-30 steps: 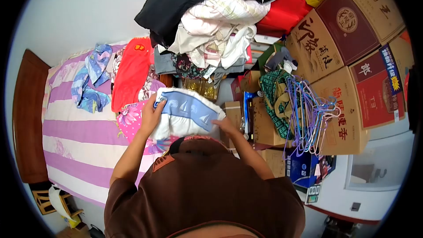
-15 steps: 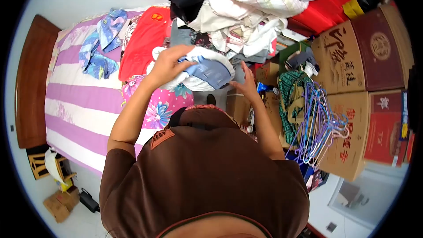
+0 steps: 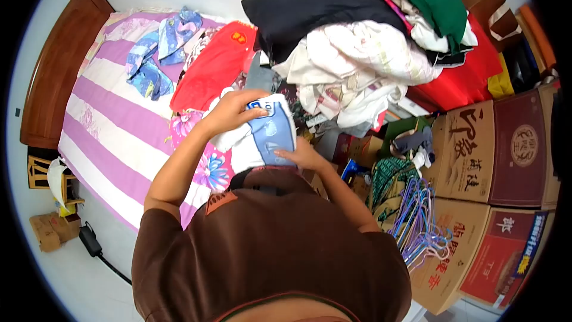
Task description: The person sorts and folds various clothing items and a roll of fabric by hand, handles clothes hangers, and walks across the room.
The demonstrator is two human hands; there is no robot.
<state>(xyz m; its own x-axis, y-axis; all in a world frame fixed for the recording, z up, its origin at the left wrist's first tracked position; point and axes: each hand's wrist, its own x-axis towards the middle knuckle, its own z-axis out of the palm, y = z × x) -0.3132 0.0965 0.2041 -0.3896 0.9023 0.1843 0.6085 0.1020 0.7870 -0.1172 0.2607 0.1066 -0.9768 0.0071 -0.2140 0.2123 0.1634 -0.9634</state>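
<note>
A folded white-and-blue piece of cloth (image 3: 273, 134), printed with pale figures on its blue panel, is held in front of my body. My left hand (image 3: 235, 112) grips its upper left part, thumb on top and fingers underneath. At the lower right edge my right hand (image 3: 305, 156) has its thumb on the blue panel, the other fingers mostly hidden. Under and left of the cloth lies a pink flowered fabric (image 3: 211, 167). Beyond it, a red garment (image 3: 211, 62) rests on the striped bed (image 3: 107, 122).
A tall heap of white clothes (image 3: 363, 65) and black clothes (image 3: 322, 9) rises ahead. Blue patterned clothing (image 3: 149, 62) lies on the bed. To the right are many plastic hangers (image 3: 420, 223), a green patterned bag (image 3: 390, 185) and stacked cardboard boxes (image 3: 465, 155).
The cloth has come closer to my body and now shows its blue printed panel upright. My right hand, apart from it before, now grips its edge. The view has shifted.
</note>
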